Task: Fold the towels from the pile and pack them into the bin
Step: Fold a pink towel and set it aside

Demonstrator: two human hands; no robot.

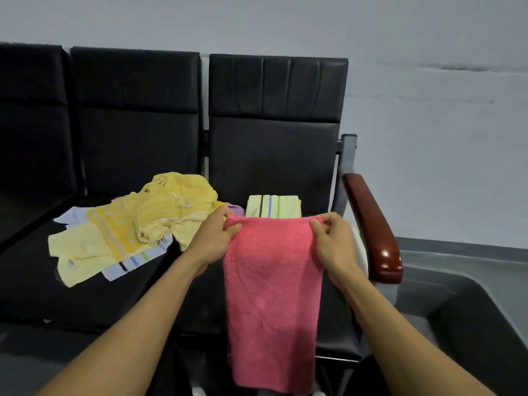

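pink towel held up by its top corners, ready for the next fold

the left hand (213, 238) pinches the top left corner of the pink towel (273, 295) and the right hand (333, 241) pinches the top right corner, fingers curled over the edge. the towel hangs in front of the right-hand seat (274, 155), its long axis running vertically, top edge level between the hands and bottom edge pointing down toward the near floor.

to fold it well, keep the top edge taut and level, lower the hanging end onto the seat, then bring the corners down to meet the bottom edge squarely.

a folded striped towel (273, 205) sits on the seat just beyond. the unfolded pile (134, 227) lies on the seat to the left. the dark bin (483, 318), i judge, is at the near right.
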